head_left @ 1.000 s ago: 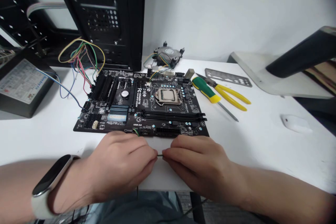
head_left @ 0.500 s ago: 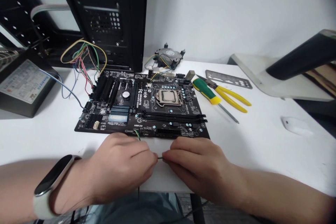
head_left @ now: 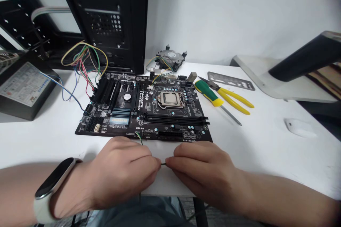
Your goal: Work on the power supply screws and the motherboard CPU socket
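Between my two hands runs a short stretch of thin wire [head_left: 163,164], pinched at both ends. My left hand [head_left: 128,168], with a band on its wrist, is closed on one side of it. My right hand [head_left: 204,170] grips the other side with thumb and fingertips. Both are just in front of the near edge of a black motherboard [head_left: 165,143] lying flat on the white table. A green and yellow wire [head_left: 139,137] comes off the board's near edge and passes behind my left hand. The fingers hide most of the held wire.
A black computer case [head_left: 133,25] stands behind the board, with a power supply [head_left: 23,85] at left. Loose coloured wires [head_left: 85,56] reach the board. A cooler fan [head_left: 170,56], screwdriver [head_left: 209,92], yellow-handled pliers [head_left: 234,101], I/O shield [head_left: 230,80], mouse [head_left: 301,127] and monitor stand [head_left: 255,78] lie around.
Both hands have shifted very slightly down in the picture, still pinching the wire between them. The rest of the scene looks the same apart from a small camera movement.
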Demonstrator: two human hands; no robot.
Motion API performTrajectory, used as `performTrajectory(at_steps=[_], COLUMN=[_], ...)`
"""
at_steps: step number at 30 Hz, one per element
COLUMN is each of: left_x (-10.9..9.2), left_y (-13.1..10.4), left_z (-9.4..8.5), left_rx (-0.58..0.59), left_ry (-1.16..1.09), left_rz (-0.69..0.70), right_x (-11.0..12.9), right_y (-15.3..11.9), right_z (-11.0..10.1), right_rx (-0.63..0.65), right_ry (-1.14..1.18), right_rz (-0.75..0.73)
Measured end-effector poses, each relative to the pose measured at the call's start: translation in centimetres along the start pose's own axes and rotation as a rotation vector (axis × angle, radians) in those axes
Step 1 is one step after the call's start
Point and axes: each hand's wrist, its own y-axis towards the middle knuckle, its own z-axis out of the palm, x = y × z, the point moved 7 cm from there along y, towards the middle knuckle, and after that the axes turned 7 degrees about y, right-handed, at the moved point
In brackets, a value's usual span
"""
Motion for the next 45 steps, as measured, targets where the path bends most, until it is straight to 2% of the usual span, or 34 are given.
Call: performTrajectory(at_steps=[19,25,38,45], left_x=[-0.4,-0.3,-0.4,-0.1], left_y=[-0.4,-0.5,-0.4,-0.1], left_z=[0.3,0.4,0.1,-0.2], left_rx=[0.007,-0.009,-0.015,-0.017], left_ry=[-0.013,0.0,0.05,0.041], left_rz=[0.064,0.026,0.042,0.018], right_x=[0.2,0.4,0.5,0.2], right_y=[-0.1,-0.1,-0.1,-0.5], right_z=[0.8,0.4,-0.1,-0.3], right_rx=[0.085,0.062,0.026,0.024], right_ry=[-0.01,-0.007,-0.046,-0.066], right_rz=[-0.058,-0.075,-0.113,-0.074])
